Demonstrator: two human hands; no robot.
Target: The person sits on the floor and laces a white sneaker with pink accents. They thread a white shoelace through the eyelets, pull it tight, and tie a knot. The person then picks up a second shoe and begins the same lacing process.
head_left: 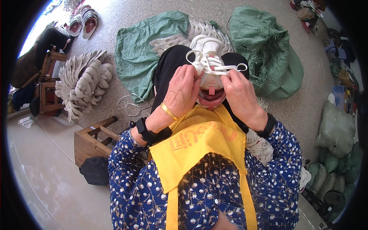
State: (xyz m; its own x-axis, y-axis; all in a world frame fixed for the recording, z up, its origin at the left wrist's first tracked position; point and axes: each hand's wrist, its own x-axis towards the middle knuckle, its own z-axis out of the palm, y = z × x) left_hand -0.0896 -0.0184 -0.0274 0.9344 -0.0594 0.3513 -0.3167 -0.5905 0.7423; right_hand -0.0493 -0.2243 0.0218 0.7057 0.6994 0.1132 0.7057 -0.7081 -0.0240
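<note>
A white and beige sneaker [208, 46] with a pink lining and tongue tab rests on my lap between my knees, toe pointing away from me. White shoelace [214, 69] crosses its front, with a loop standing out on either side. My left hand [183, 87] is closed in a pinch on the lace at the shoe's left side. On the other side, my right hand [241, 95] pinches the lace near the right-hand loop, fingers closed. A yellow apron [199, 140] covers my lap just below the shoe's heel.
Green woven sacks [264, 50] lie on the floor ahead, with white shoe parts [209, 28] between them. A row of grey-white shoe parts [82, 82] stands at left, near a wooden stool [90, 143]. Loose white laces [132, 105] lie beside my left knee; a stuffed sack [337, 128] sits far right.
</note>
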